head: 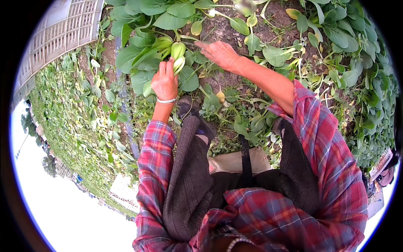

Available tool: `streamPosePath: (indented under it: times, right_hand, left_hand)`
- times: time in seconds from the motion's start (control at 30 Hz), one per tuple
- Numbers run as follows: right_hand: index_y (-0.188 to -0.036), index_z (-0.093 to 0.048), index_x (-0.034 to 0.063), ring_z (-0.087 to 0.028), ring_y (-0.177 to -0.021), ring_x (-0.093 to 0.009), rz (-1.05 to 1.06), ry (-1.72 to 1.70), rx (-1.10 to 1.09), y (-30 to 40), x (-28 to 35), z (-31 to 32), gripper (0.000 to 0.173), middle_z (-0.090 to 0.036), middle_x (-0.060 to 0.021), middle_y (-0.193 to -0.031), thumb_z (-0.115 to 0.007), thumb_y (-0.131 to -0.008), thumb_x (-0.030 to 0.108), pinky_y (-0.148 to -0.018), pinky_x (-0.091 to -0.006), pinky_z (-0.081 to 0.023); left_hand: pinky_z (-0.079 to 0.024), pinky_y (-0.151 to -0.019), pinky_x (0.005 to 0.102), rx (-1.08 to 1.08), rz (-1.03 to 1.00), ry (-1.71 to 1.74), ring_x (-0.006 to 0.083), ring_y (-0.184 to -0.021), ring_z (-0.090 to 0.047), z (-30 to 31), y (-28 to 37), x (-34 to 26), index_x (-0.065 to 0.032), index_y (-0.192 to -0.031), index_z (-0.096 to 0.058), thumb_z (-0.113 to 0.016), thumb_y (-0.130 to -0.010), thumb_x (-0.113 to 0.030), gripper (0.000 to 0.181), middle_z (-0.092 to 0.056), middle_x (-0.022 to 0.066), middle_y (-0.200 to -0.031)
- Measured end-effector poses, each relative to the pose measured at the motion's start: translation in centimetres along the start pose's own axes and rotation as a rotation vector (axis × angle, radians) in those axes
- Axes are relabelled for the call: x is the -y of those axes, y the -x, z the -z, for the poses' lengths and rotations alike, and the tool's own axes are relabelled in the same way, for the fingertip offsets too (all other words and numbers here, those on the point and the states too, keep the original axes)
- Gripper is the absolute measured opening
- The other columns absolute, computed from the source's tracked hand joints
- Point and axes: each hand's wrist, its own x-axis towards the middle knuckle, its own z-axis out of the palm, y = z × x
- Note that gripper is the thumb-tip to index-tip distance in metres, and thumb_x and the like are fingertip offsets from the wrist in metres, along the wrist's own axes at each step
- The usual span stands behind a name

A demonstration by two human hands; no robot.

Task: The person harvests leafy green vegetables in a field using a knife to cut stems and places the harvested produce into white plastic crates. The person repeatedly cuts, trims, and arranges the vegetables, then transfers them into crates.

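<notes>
My left hand (165, 82), with a pale band at the wrist, rests with its fingers on pale green bok choy heads (178, 50) near the upper middle; how firmly it grips them is hidden. Broad dark leaves spread to the left of the heads. My right hand (218, 54) is just to the right, its fingers closed and pointing towards the heads. What looks like a thin blade sticks out at its fingertips, largely hidden. Loose leaves and stalks (277, 55) lie on the soil farther right.
A pale plastic crate (59, 34) stands at the upper left. A dark hose or strip (127, 119) runs along the bed. Dense leafy plants (371, 94) grow at the right. Both of my shoes are on the ground, and a pale pad with a black strap lies between my legs.
</notes>
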Motion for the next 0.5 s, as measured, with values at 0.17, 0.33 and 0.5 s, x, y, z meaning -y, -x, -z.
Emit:
streamPosePath:
  times: [0.17, 0.33, 0.5]
  right_hand:
    - [-0.137, -0.047, 0.0128, -0.066, -0.086, -0.040, -0.059, -0.011, 0.029, 1.1, 0.4, 1.1, 0.043, -0.067, -0.0215, -0.088, -0.051, -0.096, 0.023, -0.074, -0.0483, -0.054]
    - [-0.130, -0.051, 0.0105, -0.066, -0.082, -0.041, 0.022, -0.002, -0.050, -0.7, -0.3, 0.3, 0.037, -0.066, -0.0244, -0.086, -0.052, -0.095, 0.022, -0.072, -0.0493, -0.055]
    - [-0.136, -0.049, 0.0140, -0.066, -0.080, -0.039, -0.037, -0.054, -0.019, 3.6, -0.4, -0.7, 0.044, -0.068, -0.0188, -0.087, -0.054, -0.094, 0.025, -0.073, -0.0497, -0.053]
  left_hand:
    - [-0.049, -0.059, 0.0346, -0.058, -0.006, -0.005, 0.0235, -0.066, -0.060, -0.6, 0.4, -0.2, -0.0140, -0.112, -0.063, -0.078, -0.062, -0.011, 0.052, -0.055, 0.0050, -0.088]
    - [-0.048, -0.058, 0.0346, -0.046, 0.004, 0.016, 0.0232, -0.065, -0.060, -1.0, 0.7, -0.7, -0.0141, -0.109, -0.064, -0.076, -0.062, -0.009, 0.048, -0.055, 0.0048, -0.088]
    - [-0.045, -0.056, 0.0335, -0.069, -0.031, 0.093, 0.0220, -0.064, -0.059, 0.3, 2.5, -1.0, -0.0173, -0.106, -0.066, -0.074, -0.063, -0.006, 0.045, -0.059, 0.0019, -0.088]
